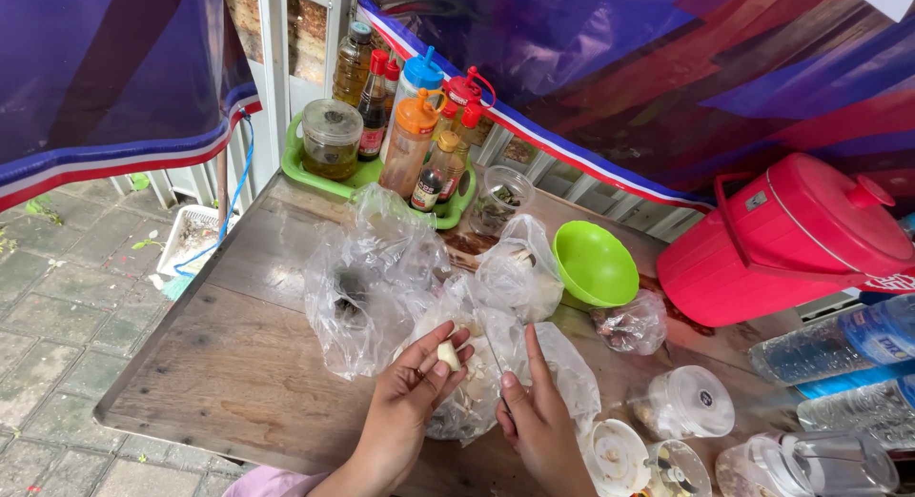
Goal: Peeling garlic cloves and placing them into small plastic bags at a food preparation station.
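Your left hand pinches a garlic clove between thumb and fingertips, just above an open clear bag of pale peelings at the near table edge; your right hand has its fingers curled together, forefinger stretched along something thin that you cannot make out, so what it grips cannot be told; the two hands sit close together over that bag.

Behind your hands lie more crumpled clear bags, one with something dark inside; another bag leans against an empty green bowl; a small knotted bag lies just right of the bowl; a clear cup holds dark scraps; a green tray at the far edge carries a lidded jar of greenish stuff and a cluster of sauce bottles.

To your right stand a clear lidded tub, a white lid and glass jars, all crowding the near right corner; a red cooler and water bottles close off the right side; blue tarp hangs behind.

The table lies bare on your left, out to its metal rim; beyond that rim the paving drops away; the bags stand between you and the tray.
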